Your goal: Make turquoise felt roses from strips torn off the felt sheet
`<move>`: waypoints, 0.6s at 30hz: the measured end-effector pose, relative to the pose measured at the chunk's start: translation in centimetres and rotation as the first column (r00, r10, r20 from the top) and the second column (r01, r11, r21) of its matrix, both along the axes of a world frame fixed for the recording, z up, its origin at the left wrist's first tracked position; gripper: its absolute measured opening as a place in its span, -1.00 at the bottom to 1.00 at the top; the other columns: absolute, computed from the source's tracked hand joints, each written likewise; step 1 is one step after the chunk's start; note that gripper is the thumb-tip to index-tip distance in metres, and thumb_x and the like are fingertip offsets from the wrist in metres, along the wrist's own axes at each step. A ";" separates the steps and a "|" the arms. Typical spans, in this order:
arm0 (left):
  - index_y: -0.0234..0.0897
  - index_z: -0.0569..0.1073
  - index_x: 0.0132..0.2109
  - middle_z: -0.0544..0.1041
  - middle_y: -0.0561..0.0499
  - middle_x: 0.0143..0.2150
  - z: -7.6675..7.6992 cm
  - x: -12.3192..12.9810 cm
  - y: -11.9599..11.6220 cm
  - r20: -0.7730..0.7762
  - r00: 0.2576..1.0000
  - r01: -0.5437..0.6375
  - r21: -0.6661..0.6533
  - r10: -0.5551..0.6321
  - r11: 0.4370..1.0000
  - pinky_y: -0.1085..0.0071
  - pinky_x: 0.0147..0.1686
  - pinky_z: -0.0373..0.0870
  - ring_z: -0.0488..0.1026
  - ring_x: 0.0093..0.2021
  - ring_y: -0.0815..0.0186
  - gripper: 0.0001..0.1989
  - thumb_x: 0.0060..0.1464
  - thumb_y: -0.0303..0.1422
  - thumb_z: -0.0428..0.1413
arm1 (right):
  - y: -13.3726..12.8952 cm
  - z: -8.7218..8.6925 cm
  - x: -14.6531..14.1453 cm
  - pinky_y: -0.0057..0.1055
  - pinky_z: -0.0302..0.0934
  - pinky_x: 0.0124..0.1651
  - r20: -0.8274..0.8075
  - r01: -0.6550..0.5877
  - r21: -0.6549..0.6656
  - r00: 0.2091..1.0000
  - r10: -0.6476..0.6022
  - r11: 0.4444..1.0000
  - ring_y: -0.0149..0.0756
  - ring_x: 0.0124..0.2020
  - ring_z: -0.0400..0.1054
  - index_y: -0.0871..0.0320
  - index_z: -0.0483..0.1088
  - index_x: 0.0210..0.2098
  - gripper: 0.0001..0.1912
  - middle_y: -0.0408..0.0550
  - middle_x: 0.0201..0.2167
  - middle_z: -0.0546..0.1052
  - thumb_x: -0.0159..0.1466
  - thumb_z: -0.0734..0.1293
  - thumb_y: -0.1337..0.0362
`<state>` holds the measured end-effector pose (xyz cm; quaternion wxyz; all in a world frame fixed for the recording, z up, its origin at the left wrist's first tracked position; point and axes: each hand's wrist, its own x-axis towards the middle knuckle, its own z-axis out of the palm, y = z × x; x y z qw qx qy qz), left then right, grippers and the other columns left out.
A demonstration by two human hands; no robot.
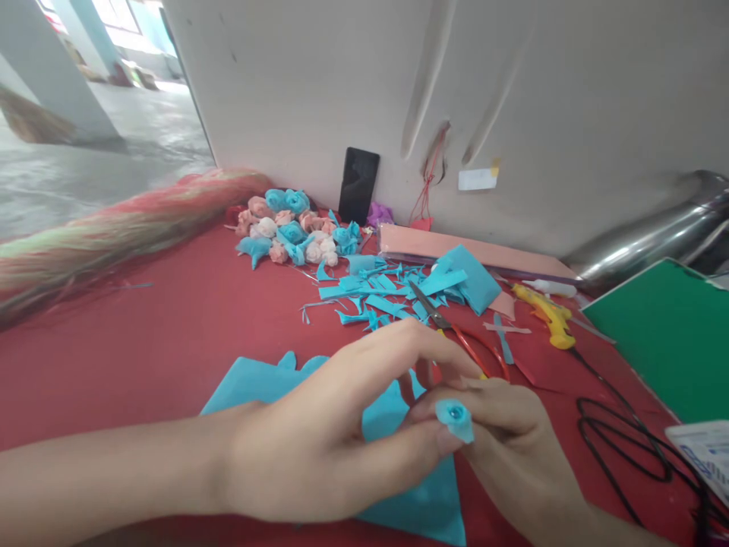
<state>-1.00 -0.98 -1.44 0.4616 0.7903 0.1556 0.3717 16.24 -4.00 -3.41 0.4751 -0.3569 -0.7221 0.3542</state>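
A small blue rolled flower (454, 414) sits between my two hands. The thumb of my left hand (319, 433) presses against it, and that hand's fingers arch over toward the right. Curled fingers of my right hand (512, 441) close in from the other side, with their tips partly hidden. Beneath the hands lies a blue sheet (410, 494), largely covered by the left hand. Just beyond are scissors (438, 319) with red handles, their blades resting among blue scraps (392, 304).
Blue, pink and white flowers (290, 232) are heaped at the back. A phone (358, 184) leans against the panel. On the right are a yellow glue gun (545, 313), its black cord (612, 441) and a green board (666, 334). A fibre bundle (130, 220) edges the left.
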 end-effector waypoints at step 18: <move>-0.39 0.35 -0.06 0.44 -0.04 -0.20 -0.3 0.2 -0.1 -0.065 0.998 -0.007 0.069 0.012 0.998 0.47 -0.19 0.41 0.40 -0.22 0.35 -0.78 0.11 -0.48 0.08 | -0.1 0.2 -0.1 -0.68 0.38 -0.39 -0.063 -0.127 -0.077 0.991 0.122 0.989 -0.46 -0.49 0.50 -0.09 0.59 -0.26 -0.80 -0.21 -0.48 0.63 0.30 0.28 0.17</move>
